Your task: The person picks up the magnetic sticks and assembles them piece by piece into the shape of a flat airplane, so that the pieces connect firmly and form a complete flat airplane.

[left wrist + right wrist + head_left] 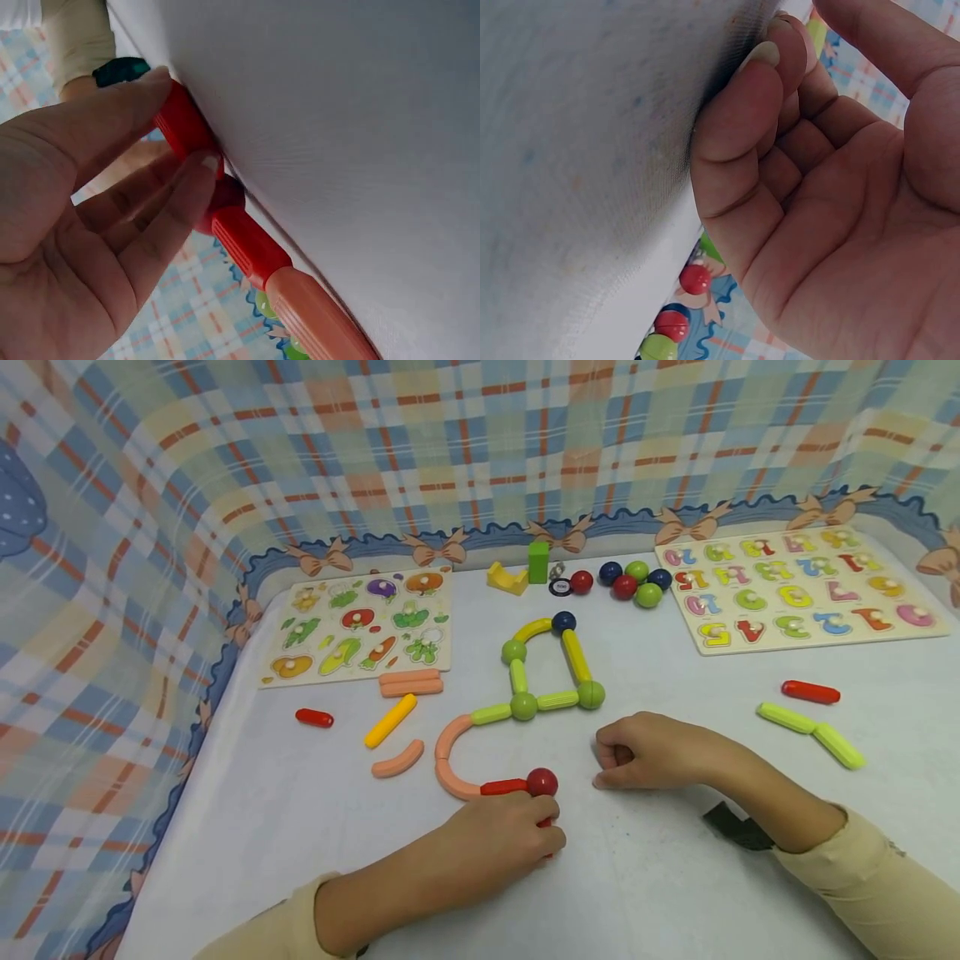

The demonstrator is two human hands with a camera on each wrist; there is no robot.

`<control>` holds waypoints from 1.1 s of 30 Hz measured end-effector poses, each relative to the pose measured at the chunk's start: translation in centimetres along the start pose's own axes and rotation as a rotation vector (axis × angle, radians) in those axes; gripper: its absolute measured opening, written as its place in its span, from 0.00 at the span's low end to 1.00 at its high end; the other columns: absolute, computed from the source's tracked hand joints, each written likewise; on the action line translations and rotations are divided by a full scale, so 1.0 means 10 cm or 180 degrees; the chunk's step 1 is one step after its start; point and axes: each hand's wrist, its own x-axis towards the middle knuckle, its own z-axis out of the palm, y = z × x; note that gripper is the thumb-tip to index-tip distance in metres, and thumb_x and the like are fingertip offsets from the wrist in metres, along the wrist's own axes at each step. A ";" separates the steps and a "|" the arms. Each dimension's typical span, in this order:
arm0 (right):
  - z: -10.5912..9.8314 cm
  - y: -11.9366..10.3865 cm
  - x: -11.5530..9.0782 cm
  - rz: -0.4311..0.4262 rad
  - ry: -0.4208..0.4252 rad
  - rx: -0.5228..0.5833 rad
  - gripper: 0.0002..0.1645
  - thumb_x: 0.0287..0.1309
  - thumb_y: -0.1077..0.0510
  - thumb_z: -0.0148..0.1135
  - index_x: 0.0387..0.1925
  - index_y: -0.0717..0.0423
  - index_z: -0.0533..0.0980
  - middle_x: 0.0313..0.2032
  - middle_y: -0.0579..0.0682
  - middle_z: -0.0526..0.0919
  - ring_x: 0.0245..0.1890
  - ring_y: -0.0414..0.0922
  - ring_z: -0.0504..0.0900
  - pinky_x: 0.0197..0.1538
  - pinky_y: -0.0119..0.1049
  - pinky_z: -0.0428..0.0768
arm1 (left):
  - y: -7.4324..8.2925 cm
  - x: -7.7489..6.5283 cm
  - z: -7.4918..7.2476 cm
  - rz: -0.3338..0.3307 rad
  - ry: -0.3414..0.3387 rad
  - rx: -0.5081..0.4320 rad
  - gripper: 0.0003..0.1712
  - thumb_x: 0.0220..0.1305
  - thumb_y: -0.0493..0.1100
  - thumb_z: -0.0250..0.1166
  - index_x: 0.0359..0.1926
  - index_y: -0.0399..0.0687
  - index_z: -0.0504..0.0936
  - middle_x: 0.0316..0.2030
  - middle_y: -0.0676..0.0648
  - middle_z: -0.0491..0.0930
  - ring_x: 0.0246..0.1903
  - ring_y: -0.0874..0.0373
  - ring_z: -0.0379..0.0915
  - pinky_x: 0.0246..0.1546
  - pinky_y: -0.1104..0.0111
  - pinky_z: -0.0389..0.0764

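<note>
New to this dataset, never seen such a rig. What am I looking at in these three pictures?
No machine here: a person works with two bare hands. The wide picture comes from a camera worn on the head, looking forward and down. The two close ones come from a camera on each wrist, so they look tilted.

On the white surface lies a figure of joined rods and balls. Around it are loose rods, spare balls, a vegetable puzzle board and a number puzzle board.

The left hand pinches a red rod beside the figure's red ball. The right hand rests near the figure, fingers bent, with nothing visible in it.
</note>
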 end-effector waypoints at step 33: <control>-1.11 0.92 0.61 0.1432 0.1438 -0.0476 0.30 0.56 0.52 0.54 0.57 0.63 0.65 0.50 0.67 0.68 0.46 0.60 0.67 0.46 0.57 0.65 | -0.29 0.20 -0.04 -0.0152 -0.0233 0.0044 0.13 0.56 0.40 0.64 0.40 0.66 0.79 0.53 0.51 0.64 0.40 0.60 0.64 0.37 0.71 0.71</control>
